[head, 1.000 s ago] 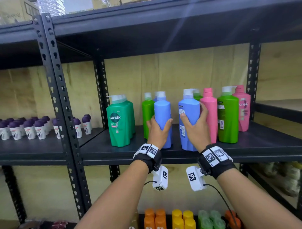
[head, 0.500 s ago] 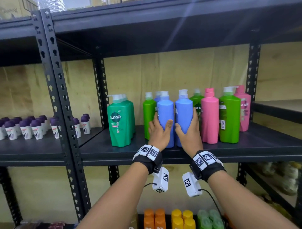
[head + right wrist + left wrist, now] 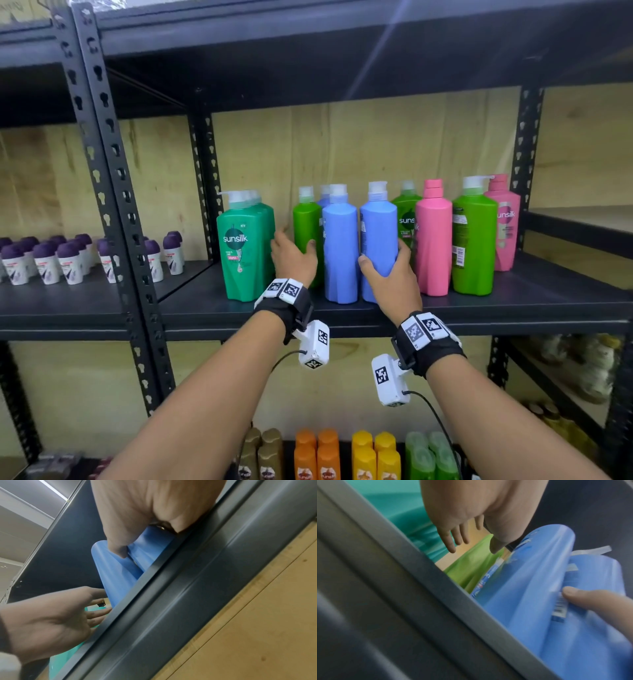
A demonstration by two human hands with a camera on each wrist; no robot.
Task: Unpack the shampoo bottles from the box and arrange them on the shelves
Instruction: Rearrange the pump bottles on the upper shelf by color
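Two blue shampoo bottles stand side by side at the front of the dark shelf [image 3: 534, 301]. My right hand [image 3: 387, 274] grips the right blue bottle [image 3: 378, 229] low on its body, thumb on its left face. The left blue bottle [image 3: 339, 246] stands free. My left hand [image 3: 294, 253] is open, fingers straight, in the gap between the teal Sunsilk bottles [image 3: 245, 246] and a light green bottle [image 3: 306, 226]. In the left wrist view the left hand [image 3: 471, 538] holds nothing. In the right wrist view the right hand [image 3: 130, 547] clasps the blue bottle [image 3: 150, 543].
A dark green bottle [image 3: 407, 219], a pink bottle [image 3: 433, 240], a green pump bottle [image 3: 474, 240] and another pink one [image 3: 505, 222] stand to the right. Small purple-capped bottles [image 3: 44, 260] fill the left shelf. A black upright [image 3: 113, 192] stands between. Orange, yellow and green bottles [image 3: 363, 455] sit below.
My right hand slid its blue bottle left until it stood beside the other blue one. My left hand let go of the left blue bottle, opened and moved left.
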